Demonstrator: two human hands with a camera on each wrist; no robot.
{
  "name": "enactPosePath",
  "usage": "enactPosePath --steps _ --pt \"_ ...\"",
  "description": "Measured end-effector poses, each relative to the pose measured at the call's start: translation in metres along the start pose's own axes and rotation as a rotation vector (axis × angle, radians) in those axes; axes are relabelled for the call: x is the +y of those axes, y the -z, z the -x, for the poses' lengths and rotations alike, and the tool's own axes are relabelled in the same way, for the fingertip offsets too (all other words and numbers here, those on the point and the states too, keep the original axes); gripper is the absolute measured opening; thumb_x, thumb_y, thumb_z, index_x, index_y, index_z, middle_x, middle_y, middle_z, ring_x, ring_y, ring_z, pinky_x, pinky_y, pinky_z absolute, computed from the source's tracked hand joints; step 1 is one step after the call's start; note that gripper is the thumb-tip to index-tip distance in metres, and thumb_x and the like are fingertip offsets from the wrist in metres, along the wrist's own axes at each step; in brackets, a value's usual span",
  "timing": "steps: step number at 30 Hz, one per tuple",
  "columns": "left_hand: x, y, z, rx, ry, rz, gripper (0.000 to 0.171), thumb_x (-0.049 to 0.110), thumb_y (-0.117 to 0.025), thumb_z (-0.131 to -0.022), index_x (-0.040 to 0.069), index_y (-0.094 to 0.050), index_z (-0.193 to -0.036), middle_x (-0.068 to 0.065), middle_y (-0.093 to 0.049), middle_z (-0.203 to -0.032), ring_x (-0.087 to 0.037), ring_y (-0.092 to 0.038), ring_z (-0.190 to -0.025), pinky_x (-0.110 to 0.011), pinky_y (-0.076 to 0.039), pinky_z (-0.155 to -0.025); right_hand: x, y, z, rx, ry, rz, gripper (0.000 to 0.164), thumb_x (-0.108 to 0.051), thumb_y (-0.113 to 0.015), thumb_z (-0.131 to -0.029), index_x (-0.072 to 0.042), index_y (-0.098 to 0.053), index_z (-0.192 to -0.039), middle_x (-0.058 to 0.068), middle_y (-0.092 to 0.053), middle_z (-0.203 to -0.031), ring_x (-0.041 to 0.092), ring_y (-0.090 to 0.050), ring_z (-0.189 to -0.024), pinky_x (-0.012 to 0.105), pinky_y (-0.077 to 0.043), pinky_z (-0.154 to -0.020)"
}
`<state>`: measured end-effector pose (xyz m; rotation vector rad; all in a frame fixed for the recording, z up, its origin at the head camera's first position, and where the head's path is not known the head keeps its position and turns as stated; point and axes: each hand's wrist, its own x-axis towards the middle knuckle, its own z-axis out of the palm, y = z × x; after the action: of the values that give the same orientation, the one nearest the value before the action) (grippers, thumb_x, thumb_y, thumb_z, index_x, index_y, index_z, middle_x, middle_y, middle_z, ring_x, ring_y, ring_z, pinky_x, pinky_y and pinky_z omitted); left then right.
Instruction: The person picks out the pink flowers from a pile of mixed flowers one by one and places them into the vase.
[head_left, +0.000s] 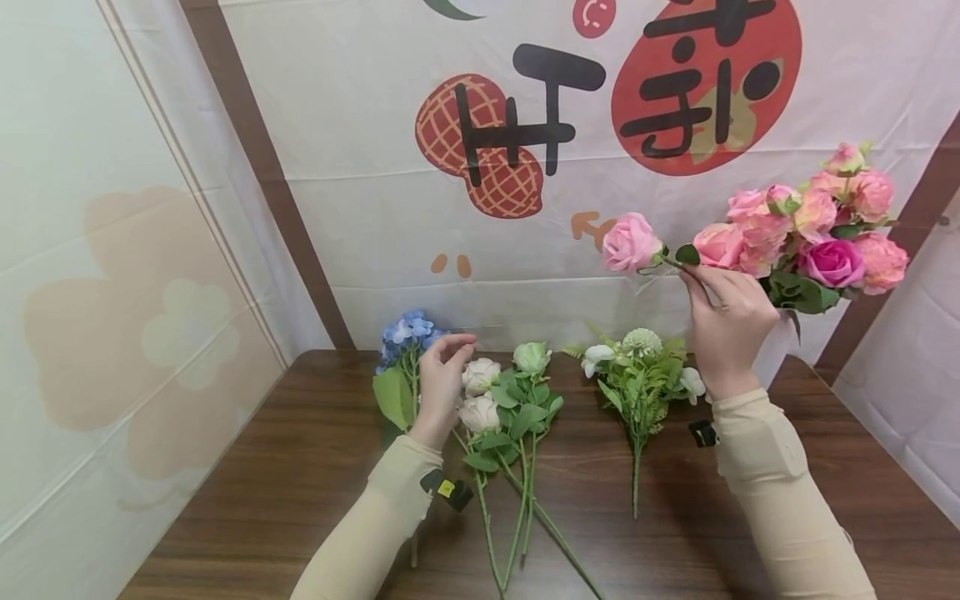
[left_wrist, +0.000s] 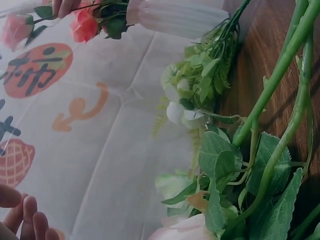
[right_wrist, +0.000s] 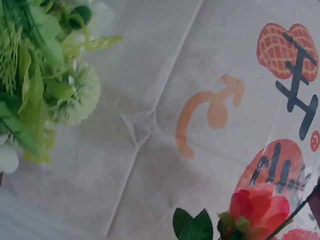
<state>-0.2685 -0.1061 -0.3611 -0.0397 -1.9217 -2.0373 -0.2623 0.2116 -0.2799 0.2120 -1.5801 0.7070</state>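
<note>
My right hand [head_left: 726,321] pinches the thin stem of a pink rose [head_left: 632,242], whose bloom points left, well above the table. Just behind that hand stands a ribbed, whitish vase [left_wrist: 175,17] with a full bunch of pink flowers [head_left: 813,212] in it; the hand and wrist partly cover the vase in the head view. My left hand [head_left: 442,379] is raised with loosely bent fingers and nothing in them. It overlaps the stem of a blue hydrangea [head_left: 408,333] and is close to the white roses [head_left: 480,412].
A pale green rose [head_left: 532,357] lies beside the white ones, long stems stretching toward the front edge. Right of them lies a green bunch [head_left: 637,392] with white blooms. The brown wooden table [head_left: 600,550] backs onto a printed cloth [head_left: 360,208].
</note>
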Motion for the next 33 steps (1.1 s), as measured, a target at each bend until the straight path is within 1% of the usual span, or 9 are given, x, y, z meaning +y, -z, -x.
enactPosePath --steps 5,7,10,13,15,18,24,29,33 --pt "-0.004 0.003 0.002 -0.005 -0.001 -0.009 0.019 0.007 -0.058 -0.092 -0.002 -0.064 -0.108 -0.012 -0.064 -0.104 -0.015 -0.060 -0.093 -0.044 -0.046 -0.094 0.005 -0.003 -0.002 0.081 -0.004 0.013 0.017 -0.025 -0.073 -0.083 -0.010 -0.078 -0.089 0.013 -0.073 -0.083 0.031 -0.062 -0.071 0.033 -0.043 -0.069" --pt "-0.008 0.007 0.002 0.007 -0.002 -0.029 0.018 0.008 -0.058 -0.092 -0.002 -0.065 -0.106 -0.014 -0.064 -0.106 -0.015 -0.059 -0.093 -0.041 -0.047 -0.092 0.007 -0.004 -0.002 0.104 -0.009 0.013 0.018 -0.026 -0.073 -0.083 -0.010 -0.078 -0.088 0.013 -0.073 -0.083 0.032 -0.062 -0.071 0.038 -0.044 -0.068" --pt "-0.013 0.015 0.002 0.047 -0.014 -0.073 0.017 0.006 -0.060 -0.091 -0.001 -0.066 -0.104 -0.016 -0.064 -0.106 -0.013 -0.059 -0.090 -0.030 -0.048 -0.085 0.009 -0.004 -0.003 0.118 -0.010 0.012 0.019 -0.026 -0.072 -0.084 -0.008 -0.078 -0.087 0.013 -0.073 -0.083 0.032 -0.062 -0.072 0.040 -0.045 -0.070" --pt "-0.015 0.024 0.000 0.081 -0.035 -0.110 0.017 0.005 -0.062 -0.089 -0.002 -0.067 -0.104 -0.018 -0.066 -0.104 -0.009 -0.058 -0.086 -0.021 -0.047 -0.078 0.010 -0.005 -0.006 0.123 -0.017 0.011 0.020 -0.026 -0.071 -0.084 -0.008 -0.078 -0.088 0.013 -0.073 -0.083 0.032 -0.062 -0.073 0.035 -0.045 -0.071" --pt "-0.015 0.030 0.000 0.094 -0.043 -0.135 0.017 0.005 -0.062 -0.088 -0.001 -0.067 -0.104 -0.018 -0.066 -0.104 -0.007 -0.058 -0.085 -0.018 -0.046 -0.076 0.011 -0.006 -0.008 0.133 -0.022 0.008 0.020 -0.026 -0.071 -0.085 -0.007 -0.077 -0.088 0.013 -0.073 -0.083 0.032 -0.062 -0.073 0.031 -0.044 -0.072" --pt "-0.013 0.039 0.000 0.101 -0.041 -0.166 0.016 0.007 -0.062 -0.089 0.001 -0.067 -0.103 -0.016 -0.066 -0.105 -0.009 -0.057 -0.088 -0.018 -0.044 -0.075 0.011 -0.007 -0.012 0.152 -0.026 -0.002 0.021 -0.027 -0.071 -0.085 -0.007 -0.077 -0.087 0.013 -0.073 -0.083 0.032 -0.061 -0.073 0.027 -0.042 -0.072" --pt "-0.012 0.059 -0.003 0.105 -0.014 -0.201 0.018 0.010 -0.060 -0.091 0.001 -0.066 -0.106 -0.016 -0.063 -0.108 -0.014 -0.054 -0.093 -0.021 -0.042 -0.077 0.014 -0.004 -0.015 0.163 0.003 0.006 0.020 -0.027 -0.072 -0.084 -0.008 -0.078 -0.087 0.012 -0.073 -0.083 0.032 -0.061 -0.073 0.028 -0.044 -0.072" --pt "-0.012 0.078 -0.006 0.143 -0.025 -0.253 0.018 0.011 -0.059 -0.092 0.002 -0.066 -0.106 -0.016 -0.063 -0.102 -0.011 -0.053 -0.086 -0.021 -0.041 -0.075 0.019 0.002 -0.019 0.197 0.002 0.015 0.019 -0.029 -0.072 -0.084 -0.011 -0.078 -0.085 0.011 -0.073 -0.081 0.033 -0.062 -0.072 0.024 -0.044 -0.072" --pt "-0.014 0.094 -0.006 0.184 -0.033 -0.287 0.017 0.012 -0.059 -0.092 0.003 -0.066 -0.105 -0.008 -0.062 -0.095 -0.007 -0.053 -0.081 -0.020 -0.041 -0.072 0.023 0.009 -0.025 0.236 -0.025 0.014 0.021 -0.029 -0.074 -0.082 -0.008 -0.078 -0.081 0.013 -0.073 -0.078 0.034 -0.062 -0.072 0.017 -0.041 -0.072"
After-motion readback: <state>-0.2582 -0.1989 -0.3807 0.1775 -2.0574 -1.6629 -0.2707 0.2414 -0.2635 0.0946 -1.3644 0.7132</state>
